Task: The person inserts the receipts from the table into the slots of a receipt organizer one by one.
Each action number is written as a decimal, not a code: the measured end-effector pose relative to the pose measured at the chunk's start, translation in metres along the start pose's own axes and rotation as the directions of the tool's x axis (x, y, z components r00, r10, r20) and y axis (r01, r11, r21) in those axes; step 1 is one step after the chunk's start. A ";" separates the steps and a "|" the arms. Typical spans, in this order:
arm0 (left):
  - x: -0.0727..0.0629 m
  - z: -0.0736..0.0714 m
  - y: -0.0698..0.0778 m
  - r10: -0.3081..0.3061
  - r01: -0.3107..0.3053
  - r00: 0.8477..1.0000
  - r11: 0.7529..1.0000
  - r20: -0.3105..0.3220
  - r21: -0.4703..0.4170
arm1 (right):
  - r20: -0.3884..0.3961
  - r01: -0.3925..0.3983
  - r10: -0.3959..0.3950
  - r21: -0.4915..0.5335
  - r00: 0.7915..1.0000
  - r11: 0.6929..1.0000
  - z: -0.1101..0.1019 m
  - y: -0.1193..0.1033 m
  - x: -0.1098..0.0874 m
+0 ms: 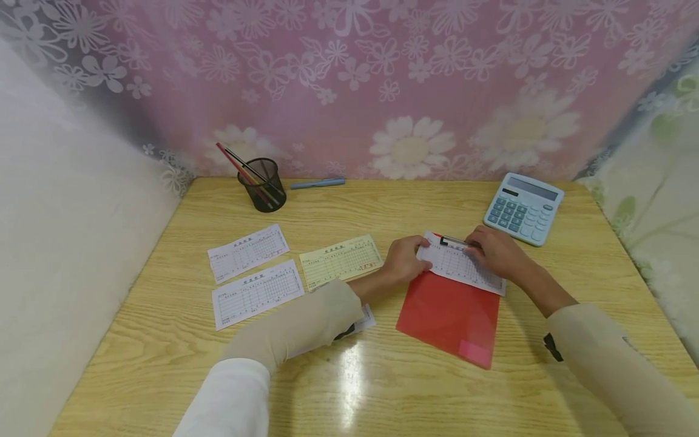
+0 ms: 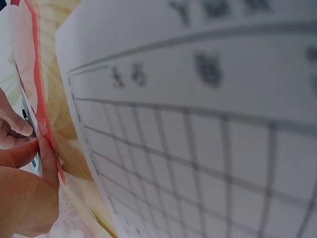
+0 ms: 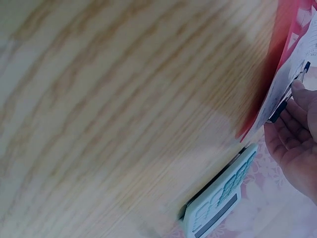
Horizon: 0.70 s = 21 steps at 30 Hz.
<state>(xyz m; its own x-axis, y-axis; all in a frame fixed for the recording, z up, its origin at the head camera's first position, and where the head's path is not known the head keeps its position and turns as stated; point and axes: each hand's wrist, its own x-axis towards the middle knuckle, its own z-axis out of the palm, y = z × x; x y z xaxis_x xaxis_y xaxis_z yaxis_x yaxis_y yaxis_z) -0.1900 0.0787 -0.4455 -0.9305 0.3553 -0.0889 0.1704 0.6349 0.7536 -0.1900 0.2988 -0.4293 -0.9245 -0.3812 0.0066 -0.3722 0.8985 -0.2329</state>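
While my left hand pinches the left edge of the white slip on the red board, toward the table's right edge, my right hand curls round the clip; letting go early could leave the slip crooked.

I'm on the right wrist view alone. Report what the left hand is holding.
Observer: The left hand grips the left edge of the white slip on the red clipboard.
Operator: Tell me what lies to the left of that.
Observer: A yellow slip lies there.
Operator: Now check the back of the table.
Observer: A blue pen lies just right of a black mesh cup.
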 end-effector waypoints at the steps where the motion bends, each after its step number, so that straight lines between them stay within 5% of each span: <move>1: 0.000 0.000 0.000 -0.002 0.002 1.000 1.000 -0.001 -0.002 | -0.002 0.002 -0.002 0.000 1.000 1.000 0.000 0.000 0.000; 13: 0.004 -0.002 0.001 -0.002 0.001 1.000 1.000 0.012 0.008 | 0.012 -0.031 0.031 -0.007 0.999 1.000 0.001 -0.001 0.000; 21: -0.005 -0.031 -0.013 0.062 -0.062 0.995 0.998 0.078 0.005 | 0.020 -0.062 0.061 0.017 0.998 0.998 0.000 -0.002 0.000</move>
<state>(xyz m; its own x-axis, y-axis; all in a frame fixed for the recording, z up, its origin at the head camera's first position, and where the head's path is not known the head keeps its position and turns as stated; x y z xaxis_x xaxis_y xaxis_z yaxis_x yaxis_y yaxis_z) -0.1975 0.0476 -0.4341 -0.8899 0.4465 -0.0929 0.2297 0.6148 0.7545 -0.1897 0.2972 -0.4289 -0.9437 -0.3297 -0.0275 -0.3130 0.9165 -0.2491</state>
